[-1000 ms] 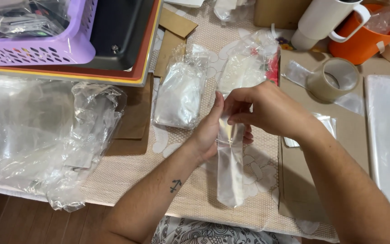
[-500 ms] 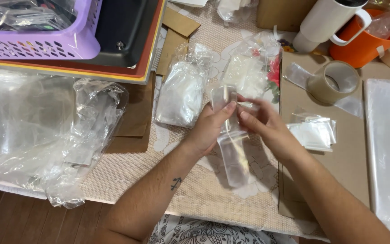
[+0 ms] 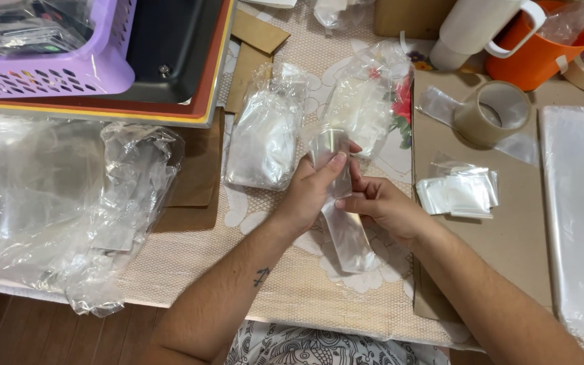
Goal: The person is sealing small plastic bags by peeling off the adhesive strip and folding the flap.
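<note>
A long, narrow clear plastic sleeve (image 3: 346,233) is held over the lace-covered table (image 3: 292,297). My left hand (image 3: 309,192) pinches its upper end between thumb and fingers. My right hand (image 3: 383,206) grips the sleeve from the right side, about midway down. The lower end of the sleeve hangs free toward me. Just beyond my hands lie two clear bags of plastic pieces, one on the left (image 3: 265,135) and one on the right (image 3: 363,101).
A small stack of clear bags (image 3: 459,192) and a roll of brown tape (image 3: 491,111) lie on cardboard at right. A purple basket (image 3: 62,74) on stacked trays is at back left. Crumpled plastic (image 3: 55,203) is at left, a plastic sheet stack (image 3: 579,203) at far right.
Both hands have shifted on the sleeve, and its top end is now higher, beside the right-hand bag. The small stack of clear bags has come into view at right.
</note>
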